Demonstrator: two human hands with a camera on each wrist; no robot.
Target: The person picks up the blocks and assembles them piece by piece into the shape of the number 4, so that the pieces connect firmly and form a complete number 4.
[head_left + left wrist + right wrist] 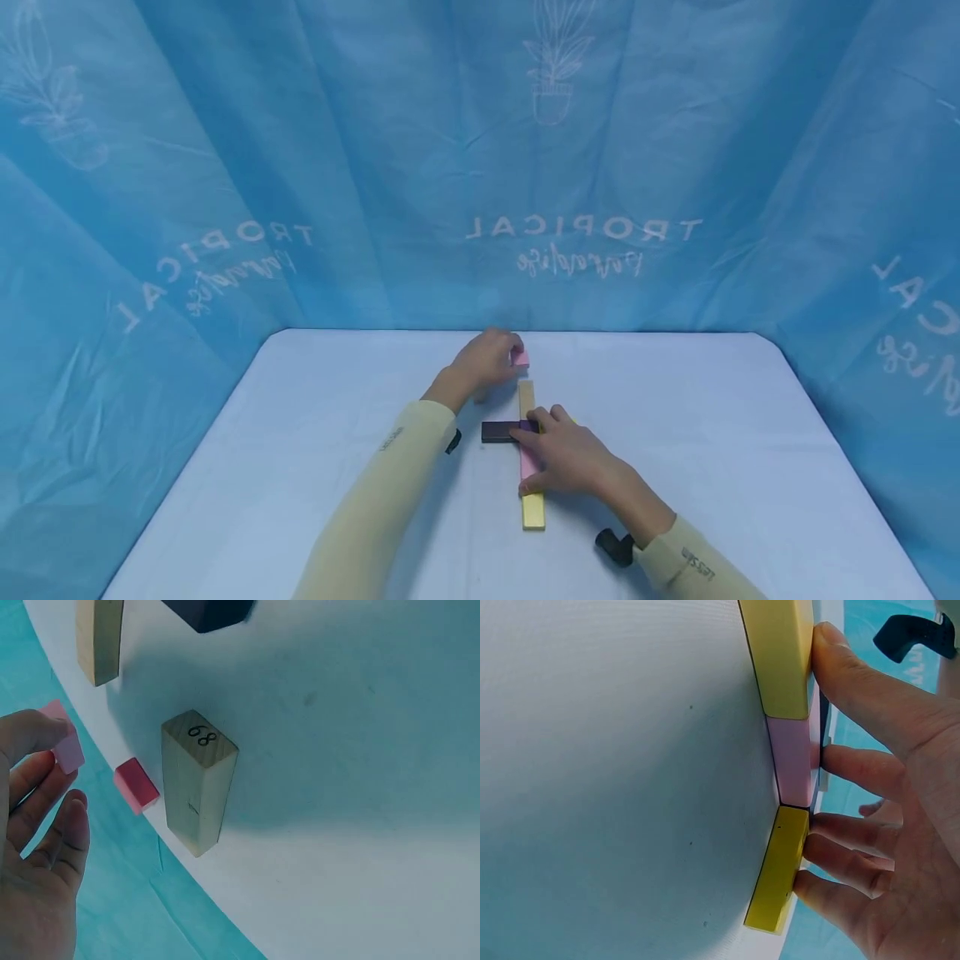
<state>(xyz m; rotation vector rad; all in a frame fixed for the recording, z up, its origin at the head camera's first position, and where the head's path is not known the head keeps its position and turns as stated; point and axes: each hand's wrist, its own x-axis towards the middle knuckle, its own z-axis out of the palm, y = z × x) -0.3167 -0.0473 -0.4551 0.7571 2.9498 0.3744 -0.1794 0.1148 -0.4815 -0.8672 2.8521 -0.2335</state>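
Note:
In the head view my left hand (pixel 487 358) pinches a small pink block (pixel 520 358) near the table's far edge. The left wrist view shows that pink block (pixel 69 748) between thumb and fingers. Nearby stand a wooden block marked 68 (pixel 196 787) and a red-pink block (pixel 136 785). My right hand (pixel 573 458) rests over a cross of blocks, its fingertips touching them. The cross includes a yellow block (pixel 533 513), a pink block (pixel 529 463), a black block (pixel 498 432) and a wooden block (pixel 527 398). A darker yellow block (pixel 776 870) lies under the right fingers.
The blocks lie on a white table (pixel 337 400), whose far edge meets a blue printed curtain (pixel 405 167). A black wrist device (pixel 615 547) sits by the right cuff.

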